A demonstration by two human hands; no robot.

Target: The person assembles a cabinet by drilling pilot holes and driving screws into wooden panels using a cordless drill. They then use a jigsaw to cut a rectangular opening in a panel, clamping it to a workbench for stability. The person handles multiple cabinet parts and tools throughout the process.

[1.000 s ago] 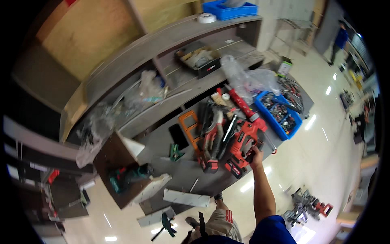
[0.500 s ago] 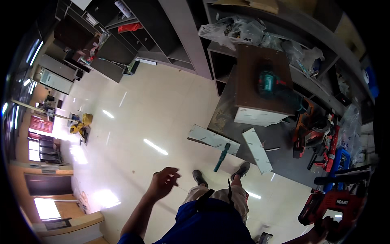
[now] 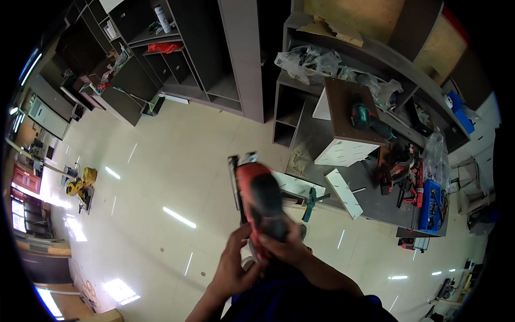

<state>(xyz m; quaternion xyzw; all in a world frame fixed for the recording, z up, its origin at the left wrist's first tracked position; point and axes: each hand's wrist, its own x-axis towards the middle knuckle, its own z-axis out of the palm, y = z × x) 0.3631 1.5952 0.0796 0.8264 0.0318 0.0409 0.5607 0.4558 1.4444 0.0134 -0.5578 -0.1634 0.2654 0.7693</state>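
Observation:
A red and black jigsaw [image 3: 260,188] is held up in front of my body, a little blurred, its metal base plate along the left side. My right hand [image 3: 287,244] is closed round the handle. My left hand [image 3: 234,265] has its fingers bent against the tool's near end, from the left side. Beyond the jigsaw, a white board [image 3: 295,185] lies at the edge of the grey work surface, with a teal clamp [image 3: 309,204] on it. To the right of these rests a second white strip [image 3: 344,196]. The jigsaw's near end is partly hidden by my hands.
A teal cordless drill [image 3: 362,115] lies on a brown box-like cabinet [image 3: 346,110]. At the right of the grey work surface [image 3: 370,206] are red power tools [image 3: 399,174] and a blue bin [image 3: 431,206]. Shelves [image 3: 289,102] with plastic bags stand behind.
The jigsaw has come from the far lower right to the middle in my right hand. My left hand, free before, has moved onto it. The view has shifted too.

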